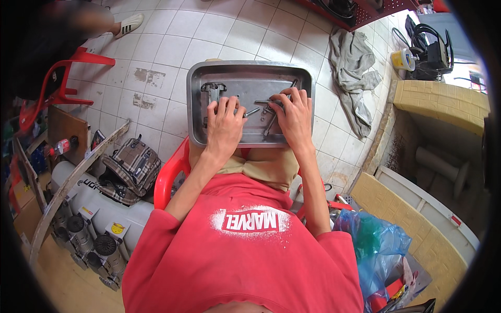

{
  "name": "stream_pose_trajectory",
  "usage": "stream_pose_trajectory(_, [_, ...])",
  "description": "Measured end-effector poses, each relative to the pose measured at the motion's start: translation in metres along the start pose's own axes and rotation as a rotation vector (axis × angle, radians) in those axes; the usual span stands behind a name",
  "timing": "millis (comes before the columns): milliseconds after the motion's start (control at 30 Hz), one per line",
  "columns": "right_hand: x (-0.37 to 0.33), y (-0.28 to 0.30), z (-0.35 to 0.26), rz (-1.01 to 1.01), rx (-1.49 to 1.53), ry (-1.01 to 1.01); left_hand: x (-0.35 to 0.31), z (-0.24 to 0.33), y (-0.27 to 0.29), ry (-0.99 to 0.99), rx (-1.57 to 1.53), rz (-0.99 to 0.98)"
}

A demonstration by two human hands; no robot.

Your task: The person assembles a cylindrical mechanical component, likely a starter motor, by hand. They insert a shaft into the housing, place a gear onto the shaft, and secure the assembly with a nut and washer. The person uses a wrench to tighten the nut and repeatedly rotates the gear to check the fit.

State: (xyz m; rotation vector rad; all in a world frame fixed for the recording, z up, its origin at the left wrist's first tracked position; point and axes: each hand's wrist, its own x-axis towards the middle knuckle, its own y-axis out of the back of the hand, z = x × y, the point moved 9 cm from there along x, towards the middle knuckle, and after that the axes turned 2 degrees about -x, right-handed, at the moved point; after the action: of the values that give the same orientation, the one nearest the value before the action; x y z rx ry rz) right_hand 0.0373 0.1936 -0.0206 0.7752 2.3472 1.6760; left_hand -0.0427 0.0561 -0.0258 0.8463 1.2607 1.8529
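A grey metal tray [250,140] rests across my lap with metal parts in it. My left hand [225,125] is over its left half, fingers bent and closed round a short metal bolt [252,112] that points right. Partly under that hand lies a dark cast metal part [213,89], its lower portion hidden. My right hand [295,113] is at the tray's right side, fingers curled together low over thin metal rods; what they grip is hidden. A metal rod [270,125] slants below its fingertips, beside small nuts [264,113].
A red plastic chair [62,78] stands at the left, near a person's shoe [129,24]. A grey cloth [355,78] lies on the tiled floor to the right. A plaid bag [133,167] sits on a white cylinder at left; a blue plastic bag [373,242] is at lower right.
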Motion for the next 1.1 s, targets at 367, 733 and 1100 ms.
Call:
stream_pose_trajectory(367, [-0.006, 0.002, 0.006, 0.053, 0.047, -0.013, 0.000, 0.000, 0.003, 0.000, -0.032, 0.019])
stream_pose_trajectory(733, [-0.005, 0.020, 0.015, 0.144, 0.050, -0.059, -0.002, -0.003, 0.014, 0.037, -0.162, 0.171])
stream_pose_trajectory(1100, [-0.003, 0.031, 0.014, 0.147, 0.137, -0.067, -0.002, -0.006, 0.028, 0.064, -0.298, 0.234])
